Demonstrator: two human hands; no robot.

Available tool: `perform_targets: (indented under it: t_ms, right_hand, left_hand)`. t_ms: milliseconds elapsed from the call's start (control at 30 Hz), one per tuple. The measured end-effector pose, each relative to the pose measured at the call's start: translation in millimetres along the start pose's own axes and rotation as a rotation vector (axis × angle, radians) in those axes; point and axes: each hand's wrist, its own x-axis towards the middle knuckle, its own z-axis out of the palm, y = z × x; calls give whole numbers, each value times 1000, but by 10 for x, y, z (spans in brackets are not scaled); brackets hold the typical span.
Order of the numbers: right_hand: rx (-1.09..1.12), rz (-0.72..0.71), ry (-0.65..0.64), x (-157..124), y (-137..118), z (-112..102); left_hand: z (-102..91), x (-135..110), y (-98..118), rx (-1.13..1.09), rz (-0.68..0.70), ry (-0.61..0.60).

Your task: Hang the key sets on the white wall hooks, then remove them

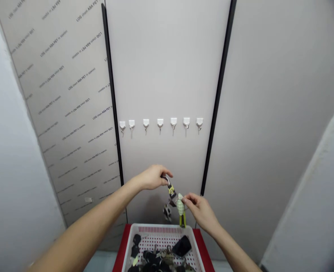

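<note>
My left hand (157, 176) is closed on the dark loop of a keychain, whose black-and-yellow strap (171, 190) hangs down from the fingers. A small black-and-white piece (167, 212) dangles below it. With thumb and fingertips, my right hand (199, 209) pinches a pale green, quilted-looking charm (180, 204). A yellow-green and black tag (182, 220) hangs under this charm. The pieces between the hands look linked, but the join is too small to make out. Both hands are above the back rim of a white plastic basket (158, 229).
Dark keychains and key rings (163, 257) lie piled in the basket, with a black, flat, glossy object (182, 246) at its right. The basket rests on a red surface (202, 247). Several white hooks (160, 123) run in a row across the pale wall panel (167, 75) between black strips.
</note>
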Motion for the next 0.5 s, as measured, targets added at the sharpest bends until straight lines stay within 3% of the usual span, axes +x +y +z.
perform_targets:
  t_ms: [133, 233, 333, 500]
  right_hand:
    - [138, -23, 21, 39, -66, 28]
    - [346, -110, 46, 103, -233, 41]
    - [389, -155, 62, 184, -413, 25]
    - [357, -142, 134, 307, -575, -137]
  left_hand:
    - [9, 73, 87, -205, -25, -4]
    - [63, 157, 199, -335, -48, -19]
    - [105, 250, 296, -454, -73, -48]
    - [42, 383, 303, -678, -93, 93]
